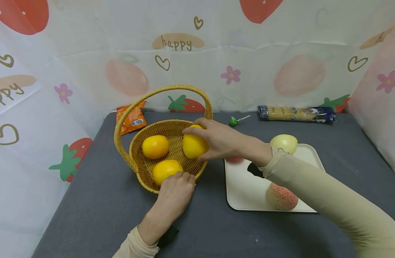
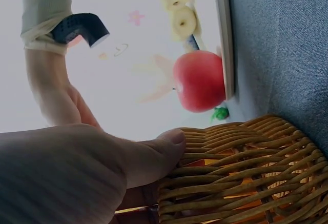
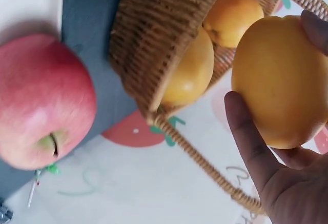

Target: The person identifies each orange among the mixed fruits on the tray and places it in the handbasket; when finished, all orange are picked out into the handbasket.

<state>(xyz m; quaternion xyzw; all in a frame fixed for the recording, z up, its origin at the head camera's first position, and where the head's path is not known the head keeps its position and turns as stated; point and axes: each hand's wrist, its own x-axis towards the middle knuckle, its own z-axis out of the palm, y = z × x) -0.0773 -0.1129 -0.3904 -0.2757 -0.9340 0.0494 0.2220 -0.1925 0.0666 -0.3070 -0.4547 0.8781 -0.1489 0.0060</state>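
My right hand (image 1: 221, 138) holds a yellow-orange fruit (image 1: 193, 145) over the right side of a wicker basket (image 1: 176, 123), with fingers and thumb spread around it. Two more fruits of this kind, one orange-yellow (image 1: 155, 147) and one yellow (image 1: 167, 170), lie inside at the left and front. In the right wrist view, several of these fruits (image 3: 190, 73) show in the basket, apart from the held fruit (image 3: 282, 83). My left hand (image 1: 176, 195) grips the basket's near rim. The left wrist view shows its thumb (image 2: 159, 152) on the weave; its other fingers are partly hidden.
Right of the basket, a white tray (image 1: 246, 197) carries a peach (image 1: 284, 197), a pale yellow-green fruit (image 1: 289, 143) and a red apple (image 2: 200, 80). Behind lie a green lollipop (image 1: 233, 122), a long noodle-like packet (image 1: 295, 114) and an orange packet (image 1: 134, 120). The basket's handle (image 1: 178, 87) arches high.
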